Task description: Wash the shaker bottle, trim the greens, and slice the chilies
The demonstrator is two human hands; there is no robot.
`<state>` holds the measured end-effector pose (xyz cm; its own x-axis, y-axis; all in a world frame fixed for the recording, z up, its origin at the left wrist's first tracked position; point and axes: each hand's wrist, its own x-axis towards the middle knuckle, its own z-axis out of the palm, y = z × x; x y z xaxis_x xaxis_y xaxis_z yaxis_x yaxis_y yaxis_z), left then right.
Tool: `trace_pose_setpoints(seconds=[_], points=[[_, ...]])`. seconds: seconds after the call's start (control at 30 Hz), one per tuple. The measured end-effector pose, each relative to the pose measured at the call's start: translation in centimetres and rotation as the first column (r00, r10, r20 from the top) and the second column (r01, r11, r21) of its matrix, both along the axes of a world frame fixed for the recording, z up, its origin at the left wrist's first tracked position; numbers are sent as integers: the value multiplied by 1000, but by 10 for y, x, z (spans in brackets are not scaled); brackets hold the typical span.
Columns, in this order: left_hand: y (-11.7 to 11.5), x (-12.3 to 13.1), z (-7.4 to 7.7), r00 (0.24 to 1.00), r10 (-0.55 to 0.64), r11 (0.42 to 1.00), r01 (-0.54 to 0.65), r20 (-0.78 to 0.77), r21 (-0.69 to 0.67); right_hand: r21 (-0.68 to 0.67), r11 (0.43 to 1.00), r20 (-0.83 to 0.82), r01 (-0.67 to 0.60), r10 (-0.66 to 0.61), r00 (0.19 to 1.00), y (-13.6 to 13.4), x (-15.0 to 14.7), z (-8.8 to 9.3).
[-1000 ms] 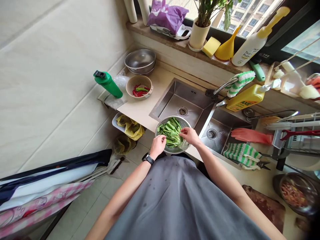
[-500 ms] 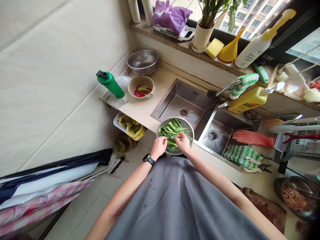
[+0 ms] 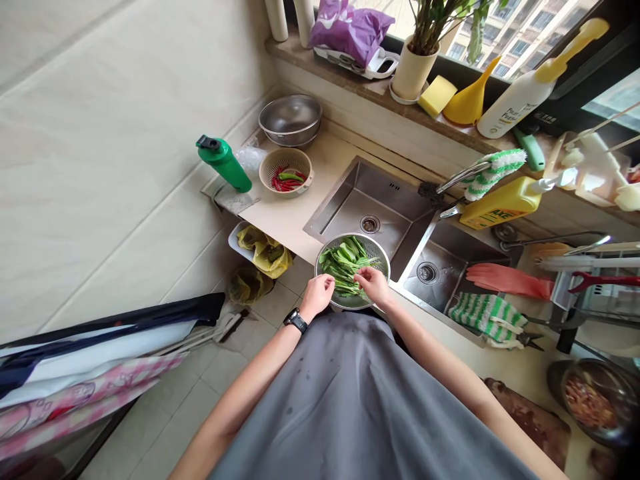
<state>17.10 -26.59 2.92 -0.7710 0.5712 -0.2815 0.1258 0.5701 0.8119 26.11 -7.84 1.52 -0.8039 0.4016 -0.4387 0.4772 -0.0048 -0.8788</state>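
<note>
A metal colander (image 3: 385, 259) full of leafy greens (image 3: 345, 259) rests at the counter's front edge, close against my body. My left hand (image 3: 319, 293), with a dark watch at its wrist, is closed in a pinch over the colander's left side. What its fingertips hold, if anything, is too small to make out. Over the right side of the same colander, my right hand (image 3: 374, 285) pinches a leafy green among the others. The two hands are a short way apart, with greens showing between them.
Beyond the colander lies a double steel sink (image 3: 350, 200). To its left stand a basket of chillies (image 3: 286, 179), a metal bowl (image 3: 291, 120) and a green bottle (image 3: 225, 165). Pink gloves (image 3: 507, 280) and a striped cloth (image 3: 487, 313) lie at right. A yellow-lined bin (image 3: 273, 259) sits below the counter.
My right hand has shifted slightly right and down, away from my left hand. My left hand stays closed in nearly the same place. The whole view has turned a little.
</note>
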Motion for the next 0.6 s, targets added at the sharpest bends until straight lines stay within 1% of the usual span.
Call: trace_pose_setpoints(seconds=[0.07,0.13,0.2,0.23,0.27,0.3,0.4,0.47,0.5,0.53,0.6], points=[[1,0,0,999,17,1000,-18,36,11,-189,979,6,77,-77,997,8,5,8],[4,2,0,994,27,999,-30,108,33,-292,949,15,119,-119,993,13,9,18],[8,4,1,980,35,997,-48,198,65,-379,919,11,110,-114,993,16,12,31],[10,5,2,976,37,994,-57,215,88,-431,898,6,94,-101,995,17,13,37],[12,6,4,979,31,992,-56,201,117,-490,868,4,78,-88,996,18,14,44],[14,7,7,988,16,988,-40,155,150,-554,830,8,67,-75,997,19,15,50],[21,7,18,995,-90,969,100,-52,228,-720,692,39,58,-44,998,21,17,65],[26,7,26,981,-163,948,186,-107,259,-788,613,46,52,-25,999,22,17,71],[28,6,29,977,-191,936,209,-89,282,-811,583,47,50,-20,999,23,16,73],[30,6,32,976,-213,926,215,-39,312,-828,559,46,50,-21,999,23,16,75],[32,6,35,962,-234,909,166,138,383,-842,537,44,58,-39,998,25,15,78]])
